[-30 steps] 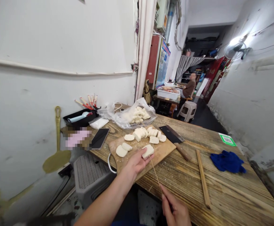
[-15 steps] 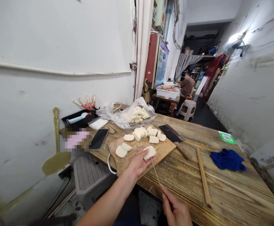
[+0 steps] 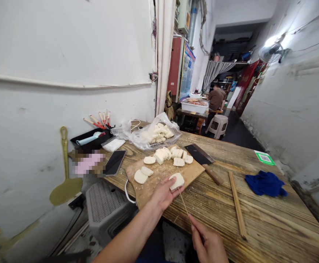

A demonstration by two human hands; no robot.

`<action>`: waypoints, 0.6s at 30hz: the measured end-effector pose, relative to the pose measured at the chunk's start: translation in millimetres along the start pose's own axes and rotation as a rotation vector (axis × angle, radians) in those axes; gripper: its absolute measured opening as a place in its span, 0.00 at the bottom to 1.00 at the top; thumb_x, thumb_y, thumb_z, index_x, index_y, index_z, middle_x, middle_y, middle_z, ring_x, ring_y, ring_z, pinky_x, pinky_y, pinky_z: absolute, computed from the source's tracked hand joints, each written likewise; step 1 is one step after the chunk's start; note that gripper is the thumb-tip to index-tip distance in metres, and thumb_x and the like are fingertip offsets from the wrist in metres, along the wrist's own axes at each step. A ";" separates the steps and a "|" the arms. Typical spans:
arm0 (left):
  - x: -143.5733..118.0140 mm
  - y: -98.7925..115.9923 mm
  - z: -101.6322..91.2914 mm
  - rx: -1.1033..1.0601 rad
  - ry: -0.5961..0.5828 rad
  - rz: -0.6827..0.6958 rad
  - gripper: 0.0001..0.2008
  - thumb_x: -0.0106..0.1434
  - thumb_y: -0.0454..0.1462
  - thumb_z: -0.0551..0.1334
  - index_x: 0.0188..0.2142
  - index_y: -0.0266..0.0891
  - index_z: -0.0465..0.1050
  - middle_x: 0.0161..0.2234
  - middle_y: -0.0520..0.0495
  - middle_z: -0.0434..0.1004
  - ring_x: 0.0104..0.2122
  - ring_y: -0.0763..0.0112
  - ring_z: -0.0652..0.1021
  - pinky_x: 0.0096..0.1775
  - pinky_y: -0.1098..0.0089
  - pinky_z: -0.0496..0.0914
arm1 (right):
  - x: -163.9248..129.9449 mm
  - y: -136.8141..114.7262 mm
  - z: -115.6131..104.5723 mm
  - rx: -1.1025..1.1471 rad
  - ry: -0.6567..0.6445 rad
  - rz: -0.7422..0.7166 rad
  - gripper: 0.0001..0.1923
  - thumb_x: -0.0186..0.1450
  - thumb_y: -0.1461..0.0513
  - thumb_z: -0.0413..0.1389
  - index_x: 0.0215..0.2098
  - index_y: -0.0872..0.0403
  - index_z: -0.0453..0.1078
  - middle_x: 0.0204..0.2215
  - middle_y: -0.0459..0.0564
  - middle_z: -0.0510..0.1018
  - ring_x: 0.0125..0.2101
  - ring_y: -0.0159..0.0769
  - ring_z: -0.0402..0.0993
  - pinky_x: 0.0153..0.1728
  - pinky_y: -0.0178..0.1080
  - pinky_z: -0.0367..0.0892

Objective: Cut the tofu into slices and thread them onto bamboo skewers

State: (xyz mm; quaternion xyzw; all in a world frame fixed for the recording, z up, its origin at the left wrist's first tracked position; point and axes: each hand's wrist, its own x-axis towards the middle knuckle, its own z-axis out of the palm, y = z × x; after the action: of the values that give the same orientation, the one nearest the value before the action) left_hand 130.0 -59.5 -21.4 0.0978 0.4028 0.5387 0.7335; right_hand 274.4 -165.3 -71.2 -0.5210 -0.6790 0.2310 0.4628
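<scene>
Legible text: I find none to record.

- Green and white card [image 3: 264, 158], flat on the far right of the desk [image 3: 258, 219]: I make out a square code pattern in its middle, but no words or numbers resolve.
- Blue poster [image 3: 187, 71], on the wall beside the red panel [image 3: 174, 68] down the passage: I see blocks of print and small pictures, too small to read.
- Pink patch [image 3: 89, 163] at the left end of the desk, beside the phone [image 3: 114, 162]: blurred out, nothing readable.
- Phone screen: dark, I see no characters on it.
</scene>
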 end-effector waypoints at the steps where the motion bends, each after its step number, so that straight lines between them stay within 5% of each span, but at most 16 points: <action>1: -0.7 -0.6 0.4 0.006 0.005 -0.003 0.09 0.57 0.27 0.59 0.39 0.32 0.67 0.36 0.41 0.77 0.34 0.64 0.78 0.40 0.60 0.74 | 0.1 -0.4 0.0 -0.001 -0.001 0.005 0.23 0.66 0.52 0.43 0.43 0.55 0.74 0.20 0.52 0.77 0.25 0.37 0.76 0.29 0.33 0.72; 12: -5.1 -7.7 2.7 0.022 0.035 -0.016 0.08 0.57 0.28 0.59 0.38 0.31 0.67 0.34 0.41 0.77 0.32 0.66 0.78 0.39 0.61 0.74 | 1.1 0.8 -0.2 -0.001 0.029 -0.017 0.23 0.65 0.52 0.44 0.41 0.56 0.75 0.24 0.53 0.78 0.26 0.36 0.76 0.31 0.32 0.72; 18: -8.0 -9.4 3.7 0.005 0.033 -0.012 0.07 0.56 0.28 0.60 0.36 0.32 0.67 0.34 0.43 0.77 0.32 0.66 0.78 0.39 0.61 0.74 | -0.7 4.0 2.9 0.034 -0.007 0.032 0.24 0.66 0.51 0.42 0.43 0.57 0.74 0.16 0.49 0.74 0.19 0.33 0.73 0.23 0.29 0.70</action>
State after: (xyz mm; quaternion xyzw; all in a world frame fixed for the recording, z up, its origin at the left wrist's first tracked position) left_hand 138.5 -69.1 -20.5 0.0883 0.4168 0.5349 0.7296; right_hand 273.9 -164.1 -76.0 -0.5230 -0.6680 0.2518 0.4657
